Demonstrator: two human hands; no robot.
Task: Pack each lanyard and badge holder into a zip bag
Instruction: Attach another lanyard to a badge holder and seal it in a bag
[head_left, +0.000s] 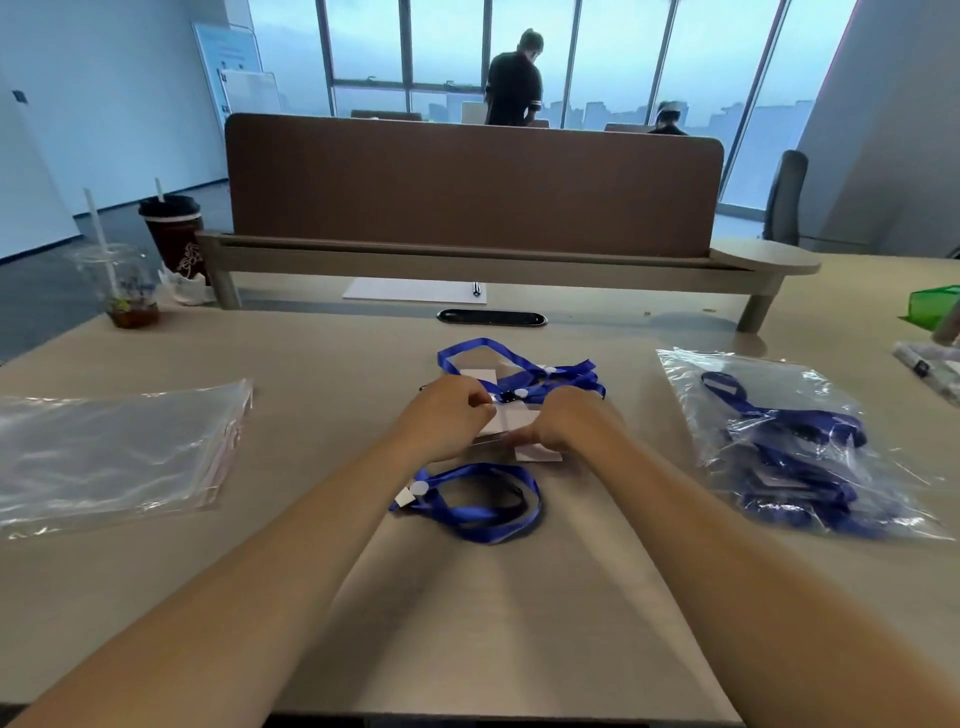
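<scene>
While both forearms reach forward over the table (519, 613), the two hands meet at its middle; the left hand (447, 415) has its fingers curled, with thumb and fingertips pinching at the black clip (506, 397) of a blue lanyard; the right hand (563, 421) has its fingers curled down onto the white badge holder (511, 422) lying between the hands, gripping its right edge; the exact finger contact beneath the right hand is hidden.

Task items are located as follows:

- far lanyards (519, 366): a loose tangle of blue straps just beyond the hands, touching the clip area;
- near lanyard (483, 506): a coiled blue strap with a white tag at its left end, lying on the table just nearer than the hands, between the forearms;
- second badge holder (540, 455): a white card flat on the table, partly under the right hand;
- empty zip bags (114, 452): a flat stack of clear bags at the left, well apart from the hands;
- filled zip bag (779, 447): a clear bag at the right, containing blue lanyards and badge holders.

Further items: a brown partition (467, 187) stands along the far side; a clear cup (122, 291) and a dark cup (174, 239), each with a straw, stand at far left; a paper sheet (410, 289) with a pen (476, 289) lies under the partition shelf; a green box (935, 306) sits at far right.
</scene>
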